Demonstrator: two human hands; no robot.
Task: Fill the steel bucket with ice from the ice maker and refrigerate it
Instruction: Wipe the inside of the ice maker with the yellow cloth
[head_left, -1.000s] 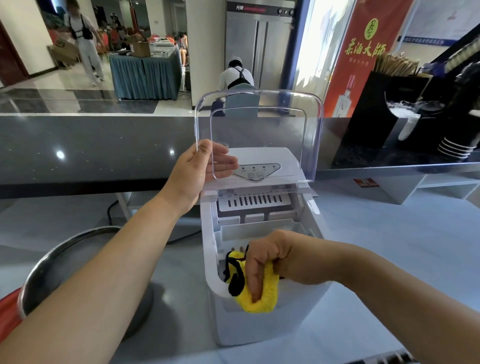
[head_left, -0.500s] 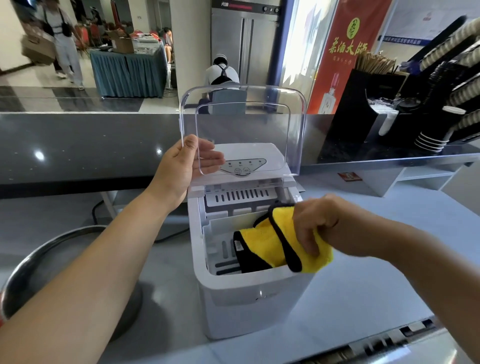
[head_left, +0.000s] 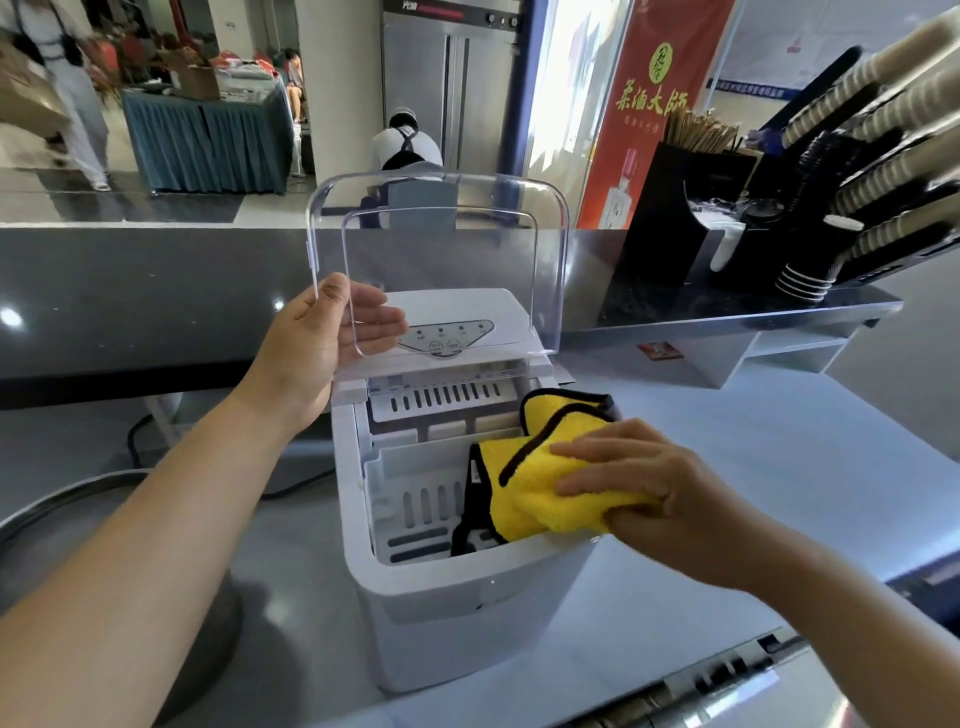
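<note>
A white ice maker (head_left: 467, 613) stands on the counter with its clear lid (head_left: 441, 249) raised upright. My left hand (head_left: 322, 343) pinches the lid's left edge, thumb in front and fingers behind the plastic. My right hand (head_left: 639, 488) grips a yellow cloth with black trim (head_left: 535, 483) on the right rim of the open bin; part of the cloth hangs inside. The slotted basket (head_left: 421, 514) in the bin shows no ice. The steel bucket (head_left: 62, 499) sits at the far left, mostly behind my left forearm.
A black power cord (head_left: 135, 441) runs behind the machine. A black organiser (head_left: 691, 228) with stirrers and stacked paper cups (head_left: 810, 275) stands on the raised dark ledge at right. A steel refrigerator (head_left: 452, 83) and a crouching person are beyond the counter.
My right hand has drawn the yellow cloth from the front left of the bin up and over to its right rim. My left hand has kept the lid raised.
</note>
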